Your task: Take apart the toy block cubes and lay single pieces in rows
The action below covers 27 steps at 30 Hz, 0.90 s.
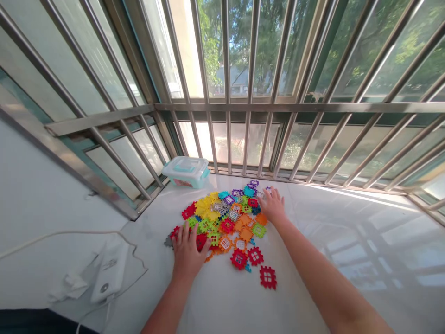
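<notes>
A loose heap of interlocking plastic building tiles in red, yellow, green, orange, blue and purple is spread over the white ledge. My left hand lies on the near left side of the heap, fingers spread over red tiles. At the far right edge of the heap, my right hand rests with its fingers stretched out beside purple and dark blue tiles. Neither hand visibly grips a tile. One red window tile lies apart at the near right, close to another red tile.
Behind the heap stands a clear-lidded turquoise storage box against the window bars. A white power strip with a cable and crumpled tissue lies at the left. Sunlight and bar shadows fall on the ledge at right.
</notes>
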Available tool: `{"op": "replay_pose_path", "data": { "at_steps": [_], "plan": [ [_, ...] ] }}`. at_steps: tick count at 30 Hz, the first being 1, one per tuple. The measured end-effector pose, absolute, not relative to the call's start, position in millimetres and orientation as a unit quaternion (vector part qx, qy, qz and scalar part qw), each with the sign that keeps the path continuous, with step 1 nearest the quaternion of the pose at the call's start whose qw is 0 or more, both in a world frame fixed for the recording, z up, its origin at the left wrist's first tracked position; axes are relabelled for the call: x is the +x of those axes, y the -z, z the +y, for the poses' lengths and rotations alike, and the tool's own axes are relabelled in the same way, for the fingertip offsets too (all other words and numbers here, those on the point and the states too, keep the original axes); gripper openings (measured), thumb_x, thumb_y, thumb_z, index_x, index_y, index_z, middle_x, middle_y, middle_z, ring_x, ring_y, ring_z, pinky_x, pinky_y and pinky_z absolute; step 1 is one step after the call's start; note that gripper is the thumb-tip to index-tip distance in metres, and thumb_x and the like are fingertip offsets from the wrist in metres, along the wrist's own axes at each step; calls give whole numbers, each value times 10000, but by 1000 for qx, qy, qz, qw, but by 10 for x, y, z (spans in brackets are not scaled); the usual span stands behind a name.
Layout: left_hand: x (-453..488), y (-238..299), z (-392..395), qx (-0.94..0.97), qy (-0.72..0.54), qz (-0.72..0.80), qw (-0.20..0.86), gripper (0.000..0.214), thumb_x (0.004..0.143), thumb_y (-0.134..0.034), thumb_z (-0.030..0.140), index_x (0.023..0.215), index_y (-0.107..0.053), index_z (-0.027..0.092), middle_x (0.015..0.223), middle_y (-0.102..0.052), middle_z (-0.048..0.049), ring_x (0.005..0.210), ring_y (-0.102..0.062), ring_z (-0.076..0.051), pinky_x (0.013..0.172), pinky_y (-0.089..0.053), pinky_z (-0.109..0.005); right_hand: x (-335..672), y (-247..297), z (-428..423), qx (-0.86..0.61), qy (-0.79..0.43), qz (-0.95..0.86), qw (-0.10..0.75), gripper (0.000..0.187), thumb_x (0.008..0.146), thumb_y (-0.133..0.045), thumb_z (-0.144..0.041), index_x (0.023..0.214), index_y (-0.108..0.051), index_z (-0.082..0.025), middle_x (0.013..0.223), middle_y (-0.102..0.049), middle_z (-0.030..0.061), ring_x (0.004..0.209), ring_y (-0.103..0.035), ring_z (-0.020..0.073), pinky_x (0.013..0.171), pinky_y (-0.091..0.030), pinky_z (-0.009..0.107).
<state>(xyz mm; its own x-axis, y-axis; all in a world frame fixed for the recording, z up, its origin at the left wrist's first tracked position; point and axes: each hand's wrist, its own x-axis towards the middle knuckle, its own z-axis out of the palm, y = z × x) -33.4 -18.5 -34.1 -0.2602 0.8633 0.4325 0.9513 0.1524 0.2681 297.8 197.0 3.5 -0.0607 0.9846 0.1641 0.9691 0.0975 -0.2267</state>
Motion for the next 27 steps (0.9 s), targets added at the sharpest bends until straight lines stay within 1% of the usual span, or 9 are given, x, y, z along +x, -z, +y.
{"op": "replay_pose_path", "data": {
  "at_steps": [3, 6, 7, 9, 12, 17, 22, 24, 27],
  "plan": [
    [-316, 340, -170, -600, 240, -759, 82, 665, 987, -582, 571, 1541, -540, 206, 1718, -328, -186, 1568, -306, -419, 1252, -218, -705, 3013, -53, 2443, -652, -54, -745, 132, 685, 1092, -218, -658, 1652, -371, -296, 1786, -138, 102, 1618, -153, 350, 1262, -195, 630],
    [-326, 330, -185, -602, 239, -758, 74, 683, 981, -595, 566, 1555, -528, 202, 1720, -324, -186, 1566, -313, -415, 1254, -237, -696, 2888, -68, 2743, -632, -88, -762, 107, 757, 1092, -97, -663, 1679, -332, -247, 1779, -135, 148, 1609, -162, 372, 1251, -179, 607],
    [-332, 327, -190, -603, 239, -758, 74, 690, 977, -602, 567, 1559, -525, 204, 1719, -326, -184, 1566, -314, -413, 1254, -240, -694, 2828, -66, 2797, -626, -97, -767, 97, 769, 1089, -95, -670, 1682, -329, -240, 1772, -162, 157, 1603, -177, 375, 1252, -167, 605],
    [-340, 325, -194, -604, 239, -756, 74, 696, 972, -608, 572, 1561, -523, 210, 1718, -332, -179, 1566, -317, -405, 1257, -245, -686, 2700, -44, 2838, -611, -109, -779, 82, 741, 1085, -188, -695, 1669, -363, -275, 1758, -237, 134, 1590, -218, 371, 1267, -132, 612],
    [-341, 329, -190, -606, 238, -756, 74, 708, 970, -607, 587, 1564, -517, 213, 1721, -328, -176, 1565, -324, -397, 1263, -247, -674, 2504, 26, 2739, -582, -112, -801, 87, 677, 1069, -303, -705, 1631, -430, -350, 1743, -307, 60, 1579, -264, 349, 1294, -79, 621],
    [-330, 329, -184, -607, 242, -754, 69, 710, 960, -619, 590, 1565, -515, 231, 1726, -320, -167, 1565, -326, -396, 1262, -243, -677, 2168, 80, 2324, -539, -126, -827, 99, 661, 1071, -257, -701, 1626, -419, -379, 1737, -323, 30, 1577, -285, 338, 1282, -76, 668],
    [-317, 301, -197, -606, 241, -756, 65, 698, 972, -596, 596, 1554, -524, 216, 1726, -318, -173, 1568, -322, -396, 1264, -237, -673, 2086, -17, 2089, -487, -153, -855, 96, 678, 1065, -217, -729, 1649, -359, -415, 1769, -237, 7, 1612, -201, 358, 1253, -127, 708],
    [-309, 286, -200, -606, 238, -756, 64, 694, 980, -581, 595, 1553, -524, 208, 1729, -311, -175, 1568, -322, -399, 1266, -232, -671, 2273, -46, 2123, -527, -128, -831, 123, 673, 1076, -216, -704, 1646, -377, -385, 1775, -216, 22, 1622, -166, 360, 1259, -89, 701],
    [-301, 267, -197, -608, 239, -754, 67, 686, 985, -574, 587, 1552, -523, 204, 1718, -333, -182, 1565, -326, -399, 1266, -226, -675, 2732, -24, 2223, -654, -87, -737, 147, 731, 1087, -204, -649, 1664, -370, -231, 1771, -198, 128, 1624, -124, 399, 1259, -64, 677]
  ]
}}
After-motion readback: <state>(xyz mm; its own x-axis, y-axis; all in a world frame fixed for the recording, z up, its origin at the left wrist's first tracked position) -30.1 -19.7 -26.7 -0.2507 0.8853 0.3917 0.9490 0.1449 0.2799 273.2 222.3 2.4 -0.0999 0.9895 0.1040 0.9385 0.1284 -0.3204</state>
